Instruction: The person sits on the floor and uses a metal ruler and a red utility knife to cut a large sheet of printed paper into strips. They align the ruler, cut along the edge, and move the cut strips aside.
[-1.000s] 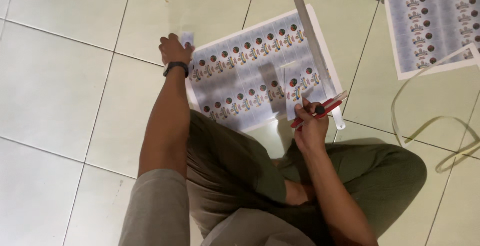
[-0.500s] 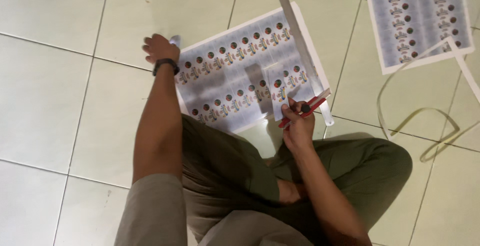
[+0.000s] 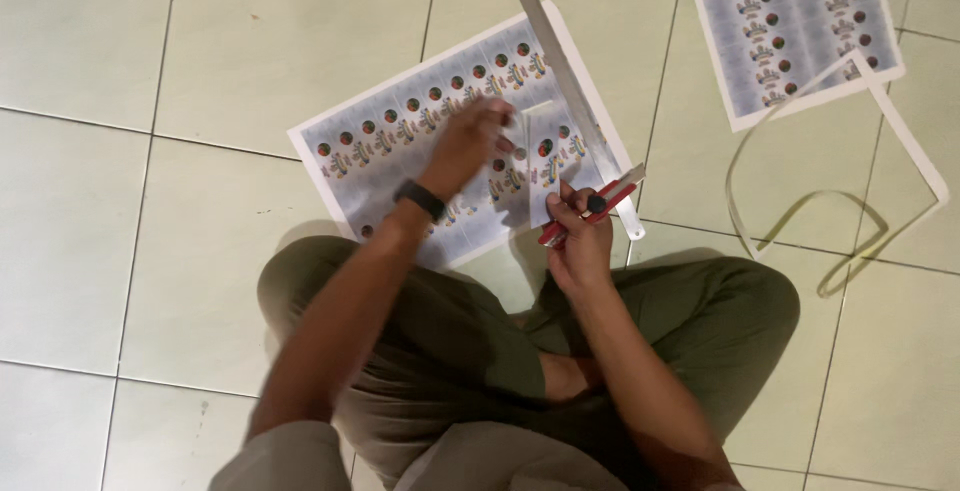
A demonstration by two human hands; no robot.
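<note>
Gripping a red box cutter (image 3: 592,207) tight in right hand (image 3: 578,241), left hand (image 3: 465,146) blurry so can't tell its grip, pressed on sticker sheet (image 3: 400,141) beside metal ruler (image 3: 560,61) on floor; could slip, slicing crooked.

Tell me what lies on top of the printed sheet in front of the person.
On the printed sheet lie a long metal ruler and the left hand, blurred. The prints beneath the hand are covered.
</note>
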